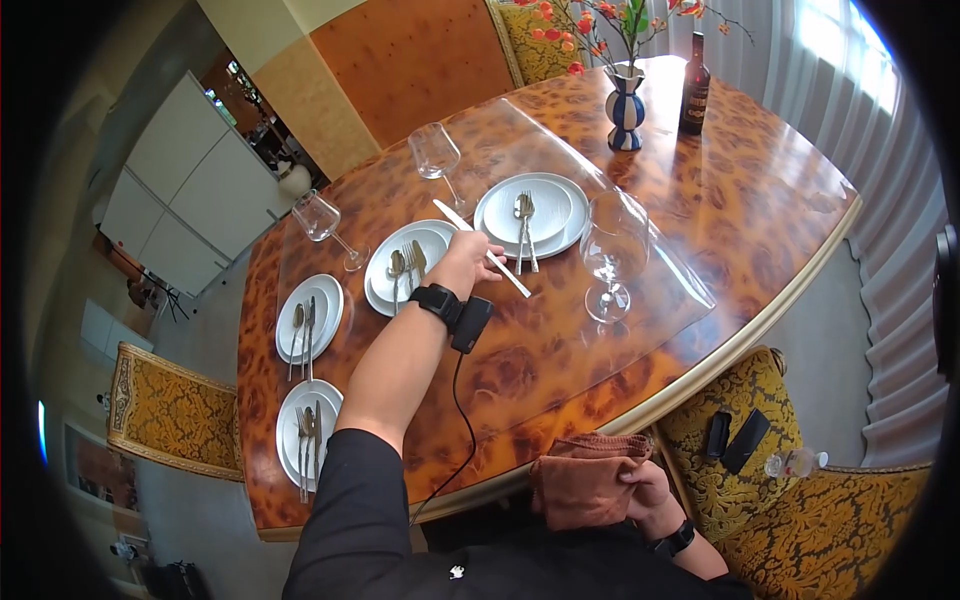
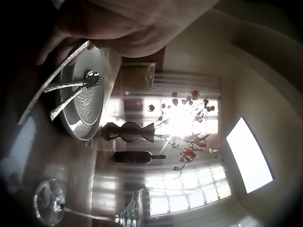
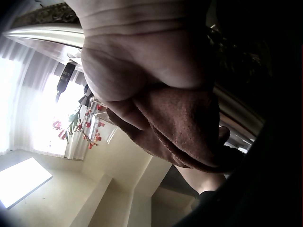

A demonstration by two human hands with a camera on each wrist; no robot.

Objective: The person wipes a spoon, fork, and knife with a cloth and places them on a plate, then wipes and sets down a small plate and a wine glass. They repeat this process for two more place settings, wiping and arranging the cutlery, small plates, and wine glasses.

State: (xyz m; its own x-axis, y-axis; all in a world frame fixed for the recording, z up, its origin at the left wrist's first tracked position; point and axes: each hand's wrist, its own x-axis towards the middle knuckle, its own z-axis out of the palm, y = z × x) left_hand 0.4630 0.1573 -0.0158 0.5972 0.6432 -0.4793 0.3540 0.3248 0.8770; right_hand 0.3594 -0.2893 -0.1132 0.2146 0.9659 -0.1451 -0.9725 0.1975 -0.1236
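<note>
In the head view my left hand [image 1: 470,260] reaches across the table and grips a long silver table knife [image 1: 513,281] between two plate settings. The knife [image 2: 52,85] slants past the fingers in the left wrist view. Just right of the hand, a stacked pair of white plates [image 1: 493,218] bears a fork and a spoon [image 1: 526,207], crossed. Left of it, another plate stack [image 1: 377,272] carries a spoon, a fork and a knife. Near the table's front edge my right hand [image 1: 648,490] holds a folded brown cloth [image 1: 585,490], its thumb on top; the cloth [image 3: 184,123] also shows in the right wrist view.
A wine glass [image 1: 607,300] stands right of the plates; two more, one a glass [image 1: 318,218], stand behind the left settings. Further back are a flower vase [image 1: 625,110] and a dark bottle [image 1: 694,95]. Two settings, including a plate [image 1: 285,450], line the left. Patterned chairs [image 1: 170,410] surround the table.
</note>
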